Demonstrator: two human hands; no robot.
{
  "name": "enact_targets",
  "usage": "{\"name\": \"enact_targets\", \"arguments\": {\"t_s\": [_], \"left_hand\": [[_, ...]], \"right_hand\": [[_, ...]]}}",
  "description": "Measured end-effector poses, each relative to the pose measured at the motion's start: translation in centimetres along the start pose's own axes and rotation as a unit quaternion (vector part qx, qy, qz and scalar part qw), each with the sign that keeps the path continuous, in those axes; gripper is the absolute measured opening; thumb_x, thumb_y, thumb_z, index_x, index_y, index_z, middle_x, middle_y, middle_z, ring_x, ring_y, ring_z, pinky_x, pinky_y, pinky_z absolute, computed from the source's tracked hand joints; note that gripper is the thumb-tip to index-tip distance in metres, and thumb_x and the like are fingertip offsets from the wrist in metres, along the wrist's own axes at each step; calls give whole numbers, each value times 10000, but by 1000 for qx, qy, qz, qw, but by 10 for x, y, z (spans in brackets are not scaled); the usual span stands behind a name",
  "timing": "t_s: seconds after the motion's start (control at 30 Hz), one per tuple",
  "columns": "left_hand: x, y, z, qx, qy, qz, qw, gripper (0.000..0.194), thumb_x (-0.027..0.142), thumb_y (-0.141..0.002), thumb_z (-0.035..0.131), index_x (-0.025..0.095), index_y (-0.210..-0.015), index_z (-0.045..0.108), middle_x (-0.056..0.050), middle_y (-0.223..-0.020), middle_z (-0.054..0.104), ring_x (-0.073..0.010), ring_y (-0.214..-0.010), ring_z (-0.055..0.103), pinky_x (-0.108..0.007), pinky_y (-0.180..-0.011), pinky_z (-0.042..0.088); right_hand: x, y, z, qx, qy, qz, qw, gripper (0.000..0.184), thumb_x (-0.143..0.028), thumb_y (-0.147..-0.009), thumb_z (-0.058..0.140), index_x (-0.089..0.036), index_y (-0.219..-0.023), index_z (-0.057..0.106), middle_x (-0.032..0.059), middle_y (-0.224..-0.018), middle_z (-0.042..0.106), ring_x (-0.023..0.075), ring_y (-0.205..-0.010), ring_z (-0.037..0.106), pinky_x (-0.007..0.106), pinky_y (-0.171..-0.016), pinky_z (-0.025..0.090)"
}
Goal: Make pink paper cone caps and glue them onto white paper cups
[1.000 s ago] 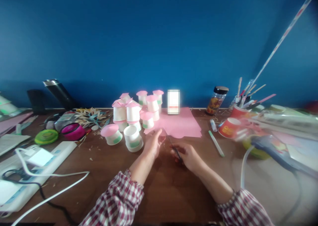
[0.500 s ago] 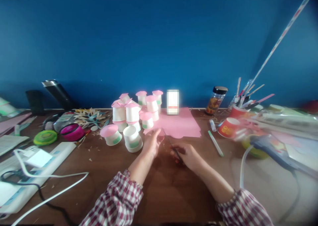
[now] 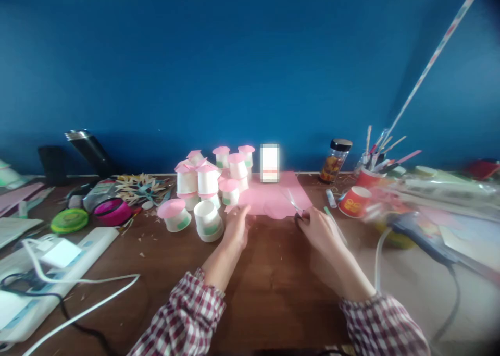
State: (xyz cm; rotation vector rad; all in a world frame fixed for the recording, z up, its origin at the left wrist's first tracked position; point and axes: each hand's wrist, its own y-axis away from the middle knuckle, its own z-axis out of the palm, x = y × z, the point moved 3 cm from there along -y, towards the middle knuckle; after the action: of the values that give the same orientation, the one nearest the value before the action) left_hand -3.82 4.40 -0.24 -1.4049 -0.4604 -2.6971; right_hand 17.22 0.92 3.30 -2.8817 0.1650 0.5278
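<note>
My left hand (image 3: 237, 228) rests on its side on the brown table, just right of a white paper cup (image 3: 206, 215) set in another white ring-like piece. Its thumb and fingers are loosely apart, and I make out nothing held between them. My right hand (image 3: 318, 225) grips a pair of scissors (image 3: 295, 204), blades pointing forward and left over the pink paper sheets (image 3: 291, 186). A round pink paper piece (image 3: 275, 209) overlaps the sheets' near edge. Several white paper cups with pink paper tops (image 3: 208, 178) stand stacked left of the sheets.
A power strip (image 3: 89, 252) with white and black cables lies at left. A pen (image 3: 336, 228), a glue gun (image 3: 424, 238), an orange cup (image 3: 354, 201) and a jar (image 3: 336, 160) are at right. Wooden sticks (image 3: 142, 188) lie behind a magenta tape roll (image 3: 113, 211).
My right hand has moved right and forward with the scissors, from beside my left hand to the sheets' near right corner. My left hand has barely shifted.
</note>
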Motion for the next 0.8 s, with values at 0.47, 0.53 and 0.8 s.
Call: {"name": "enact_targets", "arguments": {"t_s": [0.47,0.53,0.8], "left_hand": [[-9,0,2,-58,-41,-25,997,223,241,-617,696,151,-671,500,36,-617,536,-50,-521,513,-164,-491,431],[-8,1,3,-59,-59,-17,996,216,250,-621,697,147,-688,519,31,-632,546,-52,-530,516,-167,-499,435],[-4,5,5,-66,-157,97,981,250,325,-629,706,140,-750,588,20,-661,570,-84,-584,547,-212,-566,462]], "right_hand": [[6,-12,8,-53,101,12,993,335,-406,-831,484,-133,-997,586,143,-974,639,263,-912,604,312,-715,404],[6,-13,11,-53,115,4,992,305,-379,-814,527,-161,-1011,608,128,-977,640,266,-930,597,314,-720,402],[6,-10,16,13,91,-54,994,211,-286,-794,591,-213,-987,636,75,-965,641,230,-956,572,285,-750,400]]}}
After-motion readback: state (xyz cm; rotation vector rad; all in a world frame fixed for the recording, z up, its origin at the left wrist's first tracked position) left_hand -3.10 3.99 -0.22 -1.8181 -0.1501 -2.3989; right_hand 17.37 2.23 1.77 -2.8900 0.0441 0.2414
